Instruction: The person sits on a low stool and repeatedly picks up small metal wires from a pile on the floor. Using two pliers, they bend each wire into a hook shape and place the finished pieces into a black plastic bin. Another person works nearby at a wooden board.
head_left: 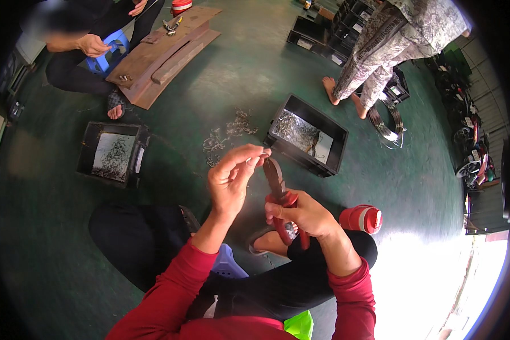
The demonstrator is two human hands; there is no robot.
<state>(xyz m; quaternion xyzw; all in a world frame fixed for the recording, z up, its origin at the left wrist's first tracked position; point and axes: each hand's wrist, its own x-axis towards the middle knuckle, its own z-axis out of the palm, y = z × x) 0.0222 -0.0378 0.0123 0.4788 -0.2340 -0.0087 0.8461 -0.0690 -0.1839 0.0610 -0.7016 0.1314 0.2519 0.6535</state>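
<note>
My left hand is closed in a pinch on a small bent metal wire piece, mostly hidden by the fingertips. My right hand grips a pair of pliers by its red handles. The dark jaws point up and away from me, their tips at the pinched piece; whether they bite on it I cannot tell. Just beyond my hands, loose bent wire pieces lie in small heaps on the green floor. A black crate with many similar pieces stands beyond the pliers.
To the left sits another black crate holding wire pieces. A red jug is beside my right knee. Far left, a seated person works by a wooden bench. Another person stands far right near a wire coil and stacked crates.
</note>
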